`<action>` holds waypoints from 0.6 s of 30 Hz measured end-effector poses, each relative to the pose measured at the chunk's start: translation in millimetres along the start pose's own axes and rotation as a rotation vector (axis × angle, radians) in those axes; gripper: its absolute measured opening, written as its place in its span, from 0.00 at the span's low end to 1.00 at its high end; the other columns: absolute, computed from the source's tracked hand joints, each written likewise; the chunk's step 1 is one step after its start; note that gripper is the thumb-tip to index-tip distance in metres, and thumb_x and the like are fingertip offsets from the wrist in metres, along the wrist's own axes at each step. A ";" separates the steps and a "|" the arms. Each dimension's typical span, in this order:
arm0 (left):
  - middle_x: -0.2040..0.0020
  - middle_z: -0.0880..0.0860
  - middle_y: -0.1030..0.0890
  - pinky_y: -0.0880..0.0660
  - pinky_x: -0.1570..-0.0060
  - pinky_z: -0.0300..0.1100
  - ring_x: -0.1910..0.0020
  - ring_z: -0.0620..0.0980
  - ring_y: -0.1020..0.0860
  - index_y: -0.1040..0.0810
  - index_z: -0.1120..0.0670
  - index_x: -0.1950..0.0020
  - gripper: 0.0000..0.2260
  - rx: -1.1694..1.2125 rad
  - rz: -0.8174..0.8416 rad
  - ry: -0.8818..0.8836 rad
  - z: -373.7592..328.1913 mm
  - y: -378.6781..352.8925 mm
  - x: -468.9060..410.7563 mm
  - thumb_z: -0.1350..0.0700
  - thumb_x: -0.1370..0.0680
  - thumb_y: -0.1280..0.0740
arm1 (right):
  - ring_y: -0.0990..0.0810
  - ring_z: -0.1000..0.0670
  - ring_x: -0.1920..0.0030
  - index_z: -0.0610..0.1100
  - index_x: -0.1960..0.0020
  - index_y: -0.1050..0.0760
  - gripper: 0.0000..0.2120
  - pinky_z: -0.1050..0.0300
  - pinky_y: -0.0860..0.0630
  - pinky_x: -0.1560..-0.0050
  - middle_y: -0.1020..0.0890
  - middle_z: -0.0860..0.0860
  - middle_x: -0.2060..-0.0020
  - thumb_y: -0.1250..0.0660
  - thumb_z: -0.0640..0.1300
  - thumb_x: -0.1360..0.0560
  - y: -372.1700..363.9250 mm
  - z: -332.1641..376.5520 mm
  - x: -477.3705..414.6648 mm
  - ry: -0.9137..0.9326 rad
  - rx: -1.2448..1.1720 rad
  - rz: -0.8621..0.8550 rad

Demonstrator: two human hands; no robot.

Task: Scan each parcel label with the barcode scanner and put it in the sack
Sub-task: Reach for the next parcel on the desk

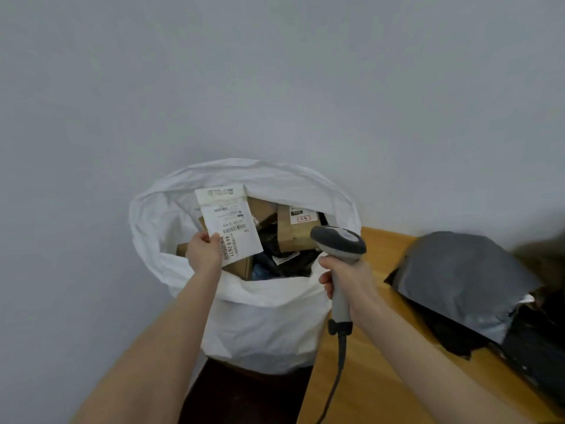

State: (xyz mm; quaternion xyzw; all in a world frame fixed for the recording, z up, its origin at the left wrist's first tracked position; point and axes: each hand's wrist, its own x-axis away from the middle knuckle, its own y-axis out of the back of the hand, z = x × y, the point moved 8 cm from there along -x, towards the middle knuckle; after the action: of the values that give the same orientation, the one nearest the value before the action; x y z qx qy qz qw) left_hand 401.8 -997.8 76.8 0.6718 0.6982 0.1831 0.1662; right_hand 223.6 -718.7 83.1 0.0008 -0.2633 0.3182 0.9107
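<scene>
Parcel sorting at a white sack (pixel 269 316), which stood open against a pale wall; the left hand (pixel 204 251) pinched the lower corner of a flat white parcel (pixel 230 223) between thumb and fingers, holding it tilted over the sack's mouth, label and barcode facing up; the right hand (pixel 348 280), at the parcel's four o'clock, was wrapped tight around the grey grip of a barcode scanner (pixel 339 243), its dark-topped head just beside the parcel's right edge, its cable (pixel 336 374) trailing down toward six o'clock; whether the scanner was reading could not be told. Inside the sack lay brown cardboard boxes (pixel 293 231), one bearing a small label, with dark wrapped packets (pixel 272 264) between them; the sack's rim folded outward all round. At three o'clock from the sack, a wooden table (pixel 376 362) carried a grey plastic mailer bag (pixel 458 276) lying over black packets (pixel 532 347), well apart from both hands; the sack touched the table's near corner.
</scene>
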 end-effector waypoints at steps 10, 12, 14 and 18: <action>0.36 0.62 0.30 0.25 0.49 0.52 0.40 0.62 0.25 0.38 0.63 0.34 0.30 -0.479 0.288 -0.040 9.4 -76.5 -34.3 0.53 0.28 0.26 | 0.28 0.49 0.75 0.38 0.54 0.23 0.03 0.56 0.30 0.72 0.22 0.44 0.73 0.31 0.37 0.25 -2.9 -6.2 -45.3 -0.001 -0.009 -0.119; 0.32 0.63 0.37 0.25 0.45 0.53 0.37 0.63 0.29 0.41 0.63 0.31 0.35 -0.362 0.197 0.031 4.1 -68.4 -34.9 0.53 0.29 0.25 | 0.28 0.49 0.75 0.38 0.52 0.23 0.04 0.55 0.30 0.71 0.22 0.45 0.74 0.31 0.37 0.26 2.7 -10.2 -46.1 -0.011 -0.031 -0.141; 0.30 0.62 0.40 0.26 0.42 0.55 0.35 0.62 0.31 0.42 0.59 0.28 0.36 -0.304 0.093 0.012 -8.1 -61.7 -30.5 0.54 0.28 0.25 | 0.28 0.49 0.75 0.37 0.53 0.23 0.04 0.55 0.30 0.71 0.22 0.45 0.75 0.31 0.37 0.25 9.5 -12.7 -41.1 -0.016 -0.065 -0.158; 0.30 0.60 0.39 0.28 0.43 0.52 0.36 0.60 0.30 0.40 0.55 0.27 0.30 -0.357 0.093 -0.174 -44.9 -76.5 1.5 0.57 0.25 0.31 | 0.29 0.50 0.77 0.37 0.57 0.24 0.04 0.58 0.30 0.74 0.24 0.45 0.75 0.31 0.36 0.26 40.0 -9.6 -22.2 -0.001 -0.099 -0.206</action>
State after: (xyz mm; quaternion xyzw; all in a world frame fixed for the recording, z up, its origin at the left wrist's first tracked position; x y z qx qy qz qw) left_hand 313.2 -1000.1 79.6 0.6764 0.6059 0.2529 0.3337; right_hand 190.3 -698.0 57.5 -0.0171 -0.2779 0.2094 0.9374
